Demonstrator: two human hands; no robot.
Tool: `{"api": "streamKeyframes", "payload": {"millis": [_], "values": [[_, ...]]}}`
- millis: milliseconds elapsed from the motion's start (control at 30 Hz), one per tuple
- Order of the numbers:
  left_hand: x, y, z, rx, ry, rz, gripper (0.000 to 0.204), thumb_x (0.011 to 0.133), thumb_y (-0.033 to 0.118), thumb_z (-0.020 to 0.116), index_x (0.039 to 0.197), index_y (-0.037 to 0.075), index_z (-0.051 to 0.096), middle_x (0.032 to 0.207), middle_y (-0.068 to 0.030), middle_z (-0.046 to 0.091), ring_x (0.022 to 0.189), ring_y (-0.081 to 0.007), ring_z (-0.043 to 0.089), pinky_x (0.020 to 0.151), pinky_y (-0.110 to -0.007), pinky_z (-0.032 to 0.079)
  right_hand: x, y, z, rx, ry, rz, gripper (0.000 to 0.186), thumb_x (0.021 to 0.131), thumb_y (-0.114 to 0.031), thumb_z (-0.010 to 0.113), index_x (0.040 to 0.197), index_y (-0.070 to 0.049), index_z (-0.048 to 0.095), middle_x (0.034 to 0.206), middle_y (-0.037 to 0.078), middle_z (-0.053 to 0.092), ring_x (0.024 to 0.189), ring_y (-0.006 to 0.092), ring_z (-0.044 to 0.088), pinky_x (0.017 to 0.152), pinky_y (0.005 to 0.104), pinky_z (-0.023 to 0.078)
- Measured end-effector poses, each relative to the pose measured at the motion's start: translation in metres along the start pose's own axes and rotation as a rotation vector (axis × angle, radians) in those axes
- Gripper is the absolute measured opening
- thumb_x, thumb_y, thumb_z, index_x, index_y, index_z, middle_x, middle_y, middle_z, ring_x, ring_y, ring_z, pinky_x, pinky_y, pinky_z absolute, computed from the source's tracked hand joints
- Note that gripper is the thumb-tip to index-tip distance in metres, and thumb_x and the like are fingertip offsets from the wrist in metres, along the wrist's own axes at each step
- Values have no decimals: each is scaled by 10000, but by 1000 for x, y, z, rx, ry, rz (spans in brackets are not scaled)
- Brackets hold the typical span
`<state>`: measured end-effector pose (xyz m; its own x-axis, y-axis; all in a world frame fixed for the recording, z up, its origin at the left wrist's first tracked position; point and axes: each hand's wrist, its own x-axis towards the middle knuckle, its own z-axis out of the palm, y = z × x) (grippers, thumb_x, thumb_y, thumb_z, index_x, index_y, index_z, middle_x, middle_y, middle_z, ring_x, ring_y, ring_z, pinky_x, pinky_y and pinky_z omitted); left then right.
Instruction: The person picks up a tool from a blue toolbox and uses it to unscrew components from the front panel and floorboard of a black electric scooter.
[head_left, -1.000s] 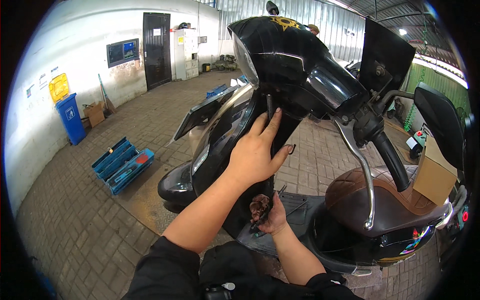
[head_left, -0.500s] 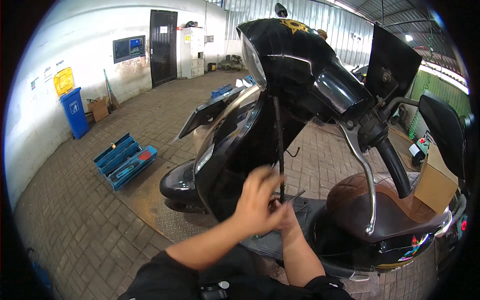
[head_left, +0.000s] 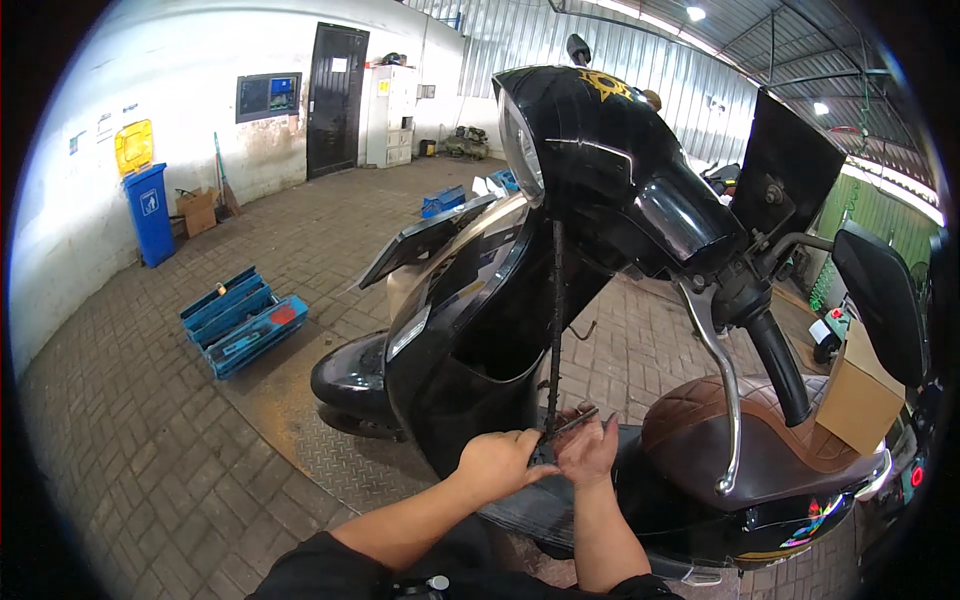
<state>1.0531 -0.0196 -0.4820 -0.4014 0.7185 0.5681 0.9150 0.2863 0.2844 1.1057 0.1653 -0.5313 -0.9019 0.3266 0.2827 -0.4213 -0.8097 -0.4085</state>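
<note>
A black scooter (head_left: pixel 480 330) stands before me, its brown quilted seat (head_left: pixel 720 410) to the right. Over its footboard (head_left: pixel 530 505) my two hands meet, close to the lower end of an upright black bar (head_left: pixel 556 320). My left hand (head_left: pixel 497 466) is closed, its fingertips at the near end of a thin dark rod (head_left: pixel 573 425). The rod's exact kind is unclear. My right hand (head_left: pixel 588 455) has its palm up and thumb spread, with the rod lying across by its fingers. The left fingertips are partly hidden.
A brake lever (head_left: pixel 725 380) and black grip (head_left: pixel 780 365) hang to the right, above the seat. A cardboard box (head_left: pixel 858 390) sits on the seat's rear. An opened blue toolbox (head_left: pixel 245 320) lies on the paving at left, with a blue bin (head_left: pixel 150 215) by the wall.
My left hand has come down from its blurred, raised position to the rod. My right hand has turned palm up with its thumb spread. The whole view has shifted slightly.
</note>
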Motion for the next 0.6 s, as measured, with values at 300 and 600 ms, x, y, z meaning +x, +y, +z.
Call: {"api": "streamKeyframes", "payload": {"millis": [300,600], "values": [[24,-45,16,54,-128,179,309,720,293,723,921,96,595,851,-75,646,832,-287,648,657,-405,519,-44,-9,45,-530,-506,-238,469,930,-488,533,688,-89,584,930,110,628,1052,355,581,992,521,366],[61,-8,87,-477,117,-18,342,802,191,619,1132,112,576,920,-105,634,853,-322,630,713,-408,513,-66,9,75,-1423,-539,-533,369,745,-421,758,875,-91,659,1075,133,597,1135,307,555,1031,476,353]]}}
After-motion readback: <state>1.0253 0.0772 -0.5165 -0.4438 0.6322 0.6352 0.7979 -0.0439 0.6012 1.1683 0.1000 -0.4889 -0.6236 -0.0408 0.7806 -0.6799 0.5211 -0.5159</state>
